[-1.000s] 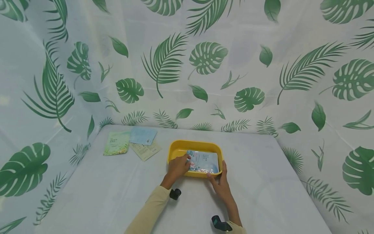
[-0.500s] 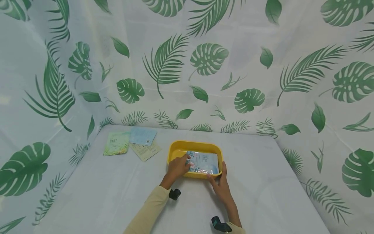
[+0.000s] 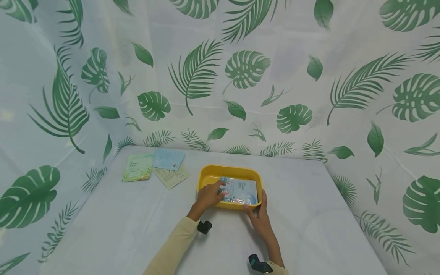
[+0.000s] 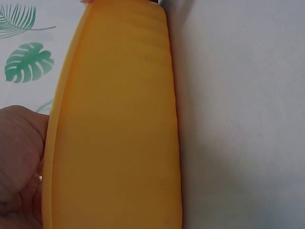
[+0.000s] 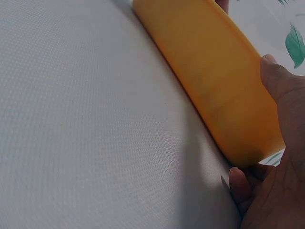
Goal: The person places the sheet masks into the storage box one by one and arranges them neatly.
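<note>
A yellow plastic tray stands on the white table in the head view. Inside it lies a light blue sheet mask packet with a floral print, towards the tray's right side. My left hand reaches over the front left rim and pinches the packet's left edge between thumb and fingers. At the front right corner, my right hand grips the tray, thumb at the front rim and fingers round the right side. The right wrist view shows this thumb near the rim, with another finger low at the corner.
Further left lie a green packet, a blue packet and a pale yellow packet, the last partly under the blue one. A leaf-printed curtain rises behind the table's back edge.
The left fingers have shifted very slightly on the packet's edge. The tray, the packet and my right hand keep their places; the view tilts a little.
</note>
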The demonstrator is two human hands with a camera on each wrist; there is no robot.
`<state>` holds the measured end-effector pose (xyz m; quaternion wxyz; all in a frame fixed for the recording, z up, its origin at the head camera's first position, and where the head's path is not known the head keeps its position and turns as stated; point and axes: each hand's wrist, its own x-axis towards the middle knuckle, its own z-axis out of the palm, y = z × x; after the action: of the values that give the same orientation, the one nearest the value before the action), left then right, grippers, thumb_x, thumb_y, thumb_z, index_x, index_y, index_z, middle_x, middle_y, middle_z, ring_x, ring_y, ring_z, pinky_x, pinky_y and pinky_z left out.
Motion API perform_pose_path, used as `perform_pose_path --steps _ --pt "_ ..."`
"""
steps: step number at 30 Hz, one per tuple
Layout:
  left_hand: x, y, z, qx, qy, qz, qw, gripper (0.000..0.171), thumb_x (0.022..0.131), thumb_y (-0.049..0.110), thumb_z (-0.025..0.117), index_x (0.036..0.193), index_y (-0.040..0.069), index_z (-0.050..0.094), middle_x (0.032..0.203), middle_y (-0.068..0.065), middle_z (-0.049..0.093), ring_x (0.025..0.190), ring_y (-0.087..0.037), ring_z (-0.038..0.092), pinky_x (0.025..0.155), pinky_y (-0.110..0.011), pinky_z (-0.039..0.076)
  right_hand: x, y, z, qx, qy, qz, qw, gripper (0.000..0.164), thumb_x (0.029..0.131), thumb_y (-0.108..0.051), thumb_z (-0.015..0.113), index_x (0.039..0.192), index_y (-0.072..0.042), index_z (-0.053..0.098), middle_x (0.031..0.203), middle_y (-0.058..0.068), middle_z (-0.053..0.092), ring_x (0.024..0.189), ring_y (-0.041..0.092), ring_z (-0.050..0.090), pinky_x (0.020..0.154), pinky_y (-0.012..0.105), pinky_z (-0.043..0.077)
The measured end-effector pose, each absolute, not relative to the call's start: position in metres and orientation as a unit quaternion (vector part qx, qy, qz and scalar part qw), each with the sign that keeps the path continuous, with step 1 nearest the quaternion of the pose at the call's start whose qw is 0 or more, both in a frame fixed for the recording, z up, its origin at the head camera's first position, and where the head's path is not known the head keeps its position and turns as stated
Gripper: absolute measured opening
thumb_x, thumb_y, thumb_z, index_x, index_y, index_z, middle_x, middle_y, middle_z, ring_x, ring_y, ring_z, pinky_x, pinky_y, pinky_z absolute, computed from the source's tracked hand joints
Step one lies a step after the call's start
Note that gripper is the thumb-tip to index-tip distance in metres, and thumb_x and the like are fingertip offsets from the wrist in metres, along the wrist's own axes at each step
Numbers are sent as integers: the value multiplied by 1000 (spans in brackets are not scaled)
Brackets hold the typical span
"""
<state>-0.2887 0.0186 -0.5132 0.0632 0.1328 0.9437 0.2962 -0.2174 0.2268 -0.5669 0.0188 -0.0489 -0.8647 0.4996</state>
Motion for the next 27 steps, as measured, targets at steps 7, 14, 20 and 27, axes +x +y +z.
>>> perform_pose_path --steps 7,14,20,27 --pt "-289 19 -513 125 942 304 61 41 93 22 65 132 15 56 82 -3 59 62 -15 47 56 -26 33 -217 227 -566 -45 -862 504 19 98 94 -47 61 154 -33 -16 165 15 -6 151 40 1 119 59 12" --pt "-285 22 -521 115 959 257 5 37 97 22 57 133 12 57 102 -5 69 69 -14 54 63 -29 48 -218 226 -568 -47 -865 499 20 100 93 -47 61 155 -31 -15 165 16 -5 151 40 2 119 58 12" --pt "-282 20 -530 144 949 260 -104 21 95 16 60 116 12 66 119 -5 64 97 -16 61 93 -32 53 -218 227 -568 -49 -864 500 18 100 93 -47 61 155 -31 -15 165 15 -6 151 40 1 119 57 12" --pt "-285 -3 -539 232 888 272 -291 11 89 1 63 94 9 69 99 -3 64 94 -17 62 81 -29 56 -218 226 -568 -46 -866 498 21 100 93 -47 61 155 -30 -15 164 17 -5 151 41 2 118 59 12"
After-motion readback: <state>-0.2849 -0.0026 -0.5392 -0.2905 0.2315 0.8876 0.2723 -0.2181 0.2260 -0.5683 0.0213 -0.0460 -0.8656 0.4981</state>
